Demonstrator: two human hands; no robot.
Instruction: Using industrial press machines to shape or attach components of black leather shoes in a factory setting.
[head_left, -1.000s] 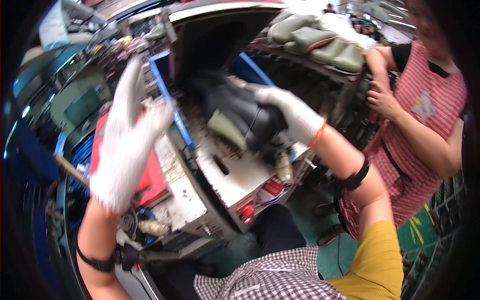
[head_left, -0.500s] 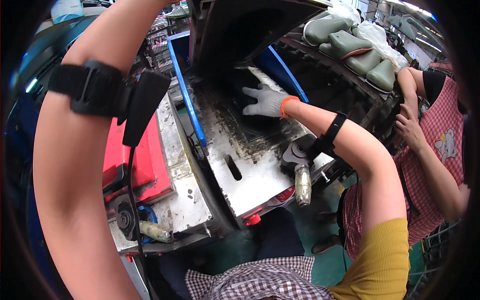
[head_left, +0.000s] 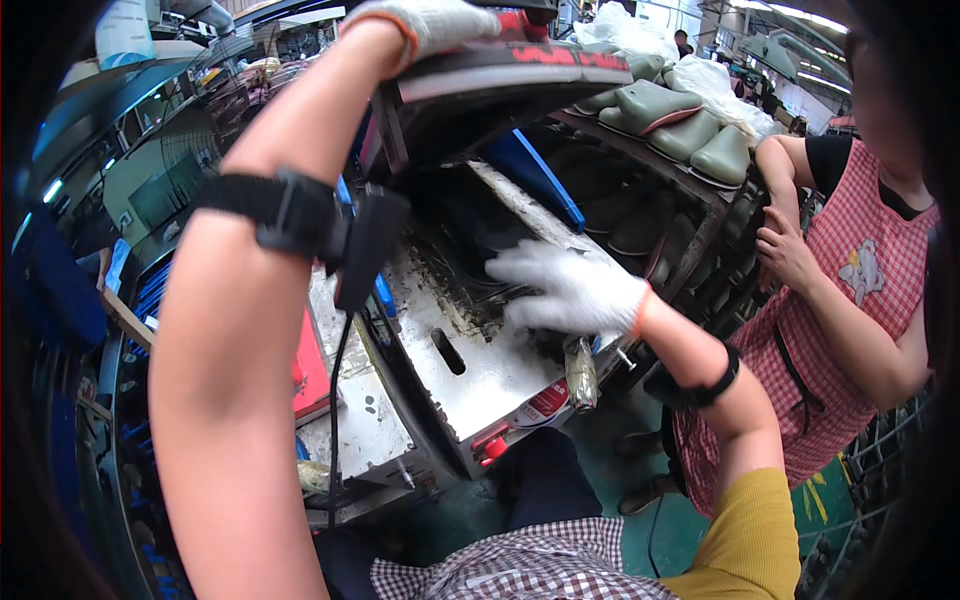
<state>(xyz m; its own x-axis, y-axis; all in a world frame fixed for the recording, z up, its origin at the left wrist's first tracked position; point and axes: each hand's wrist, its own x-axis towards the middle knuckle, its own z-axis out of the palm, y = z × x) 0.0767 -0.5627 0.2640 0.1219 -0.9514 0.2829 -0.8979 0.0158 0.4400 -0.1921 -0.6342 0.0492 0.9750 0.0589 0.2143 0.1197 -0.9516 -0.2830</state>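
Observation:
My left hand (head_left: 430, 25), in a white glove with an orange cuff, lies over the top of a machine's raised, tilted lid (head_left: 515, 80), fingers bent onto its upper edge. Below the lid is a dark, stained recess (head_left: 450, 215) in the machine's pale metal bed (head_left: 485, 375). My right hand (head_left: 575, 290), gloved too and smeared by motion, hovers above the bed's right side. Its fingers are spread and nothing shows in them. Just below it hangs a tape-wrapped lever handle (head_left: 580, 375); the hand hides the handle's mount.
Blue guard panel (head_left: 535, 170) behind the bed. Red button (head_left: 490, 450) at the front edge. Neighbouring machine with a red cover (head_left: 312, 370) to the left. Back right, a rack holds green shoe-shaped pieces (head_left: 655, 105) and plastic bags. A person in a red checked apron (head_left: 830, 260) stands at right.
The lid has tilted lower, and my left hand has come into view on it. My right hand has drawn back from the dark recess, nearer to me and rightward. The view has shifted slightly.

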